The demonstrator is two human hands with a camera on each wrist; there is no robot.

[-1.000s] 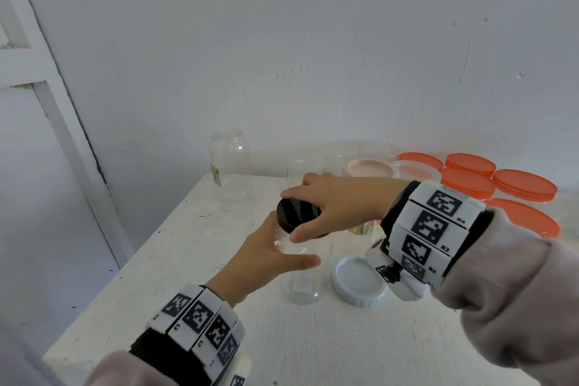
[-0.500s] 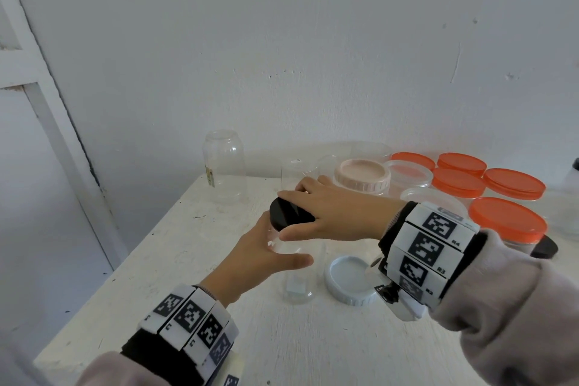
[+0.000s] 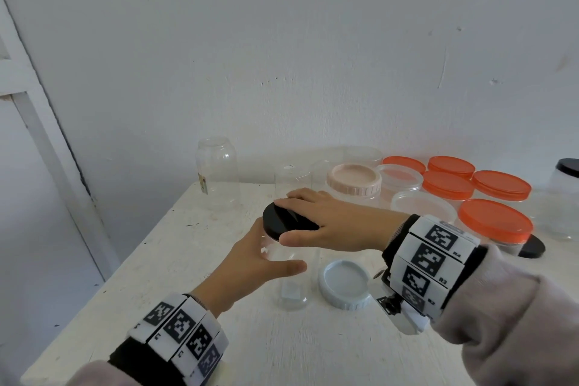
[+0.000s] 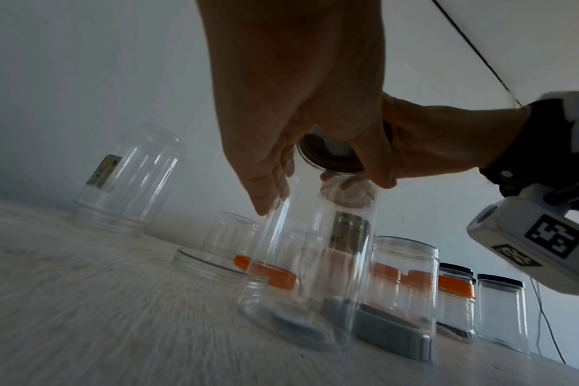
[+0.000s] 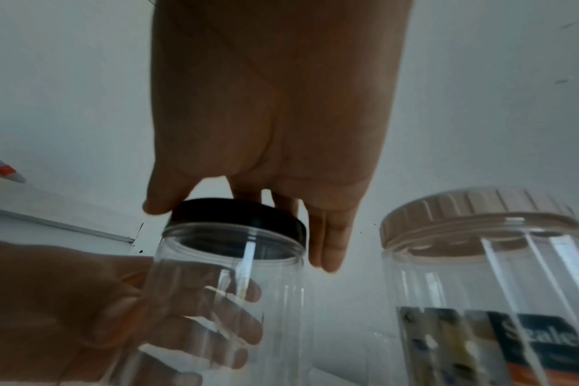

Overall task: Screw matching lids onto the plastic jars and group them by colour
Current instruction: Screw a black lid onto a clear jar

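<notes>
Items I cannot make out from here. Black lid: far half under my right hand; whether it sits fully on the clear jar is unclear. Black-lidded jar: cut off by the head view's right edge. Second black lid: mostly hidden behind an orange-lidded jar. Label on the pink-lidded jar: cut by the frame edge, wording unreadable. Table: streaked and blurred in my left wrist view.

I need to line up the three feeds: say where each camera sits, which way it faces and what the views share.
Head: above, looking down at table, both hands, both sleeves.
Left wrist: low by table, looking up along left hand gripping jar.
Right wrist: under right hand, looking up at black lid.
Shared: jar, black lid, both hands.
</notes>
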